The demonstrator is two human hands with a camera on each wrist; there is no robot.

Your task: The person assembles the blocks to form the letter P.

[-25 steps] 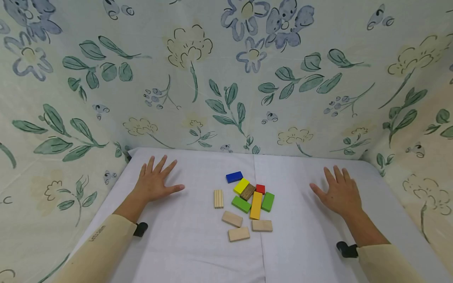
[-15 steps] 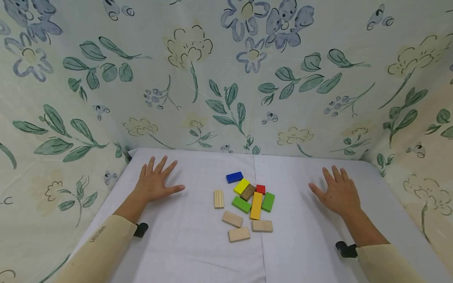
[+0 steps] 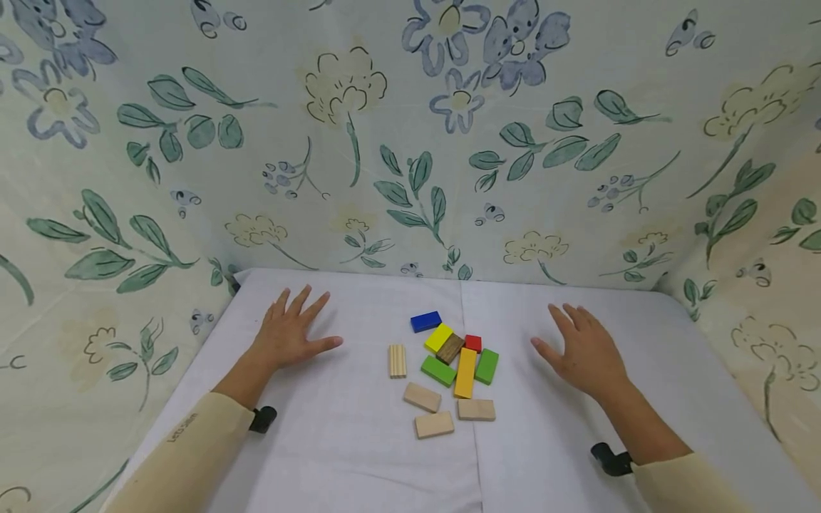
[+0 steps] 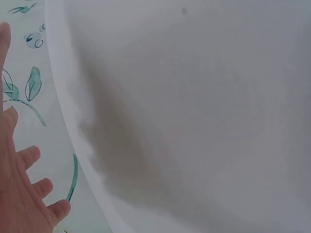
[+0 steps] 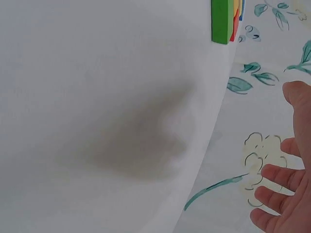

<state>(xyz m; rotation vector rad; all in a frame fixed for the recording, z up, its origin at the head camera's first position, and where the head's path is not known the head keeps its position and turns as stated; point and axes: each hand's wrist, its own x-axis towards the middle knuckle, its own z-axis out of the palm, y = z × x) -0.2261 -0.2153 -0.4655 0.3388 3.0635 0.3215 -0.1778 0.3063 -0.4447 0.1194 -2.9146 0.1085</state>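
My left hand (image 3: 290, 333) is spread, palm down, over the left part of the table and holds nothing. On the other side my right hand (image 3: 586, 350) hovers with its fingers apart, also holding nothing. Wooden blocks lie between them: a blue block (image 3: 426, 322) at the back, then a yellow block (image 3: 439, 338), a brown block (image 3: 450, 348), a red block (image 3: 472, 343), a long orange block (image 3: 465, 373) and two green blocks, one green block (image 3: 487, 366) being nearest my right hand. A striped pale block (image 3: 397, 361) is nearest my left hand.
Plain wooden blocks lie at the front of the group: a tilted plain block (image 3: 422, 397), a right-hand plain block (image 3: 476, 410) and a front plain block (image 3: 434, 425). A white cloth (image 3: 346, 456) covers the table. Floral curtain (image 3: 410, 107) surrounds its back and sides.
My right hand has moved left towards the blocks, its fingers now closer together. My left hand has shifted slightly to the right. The blocks lie as before.
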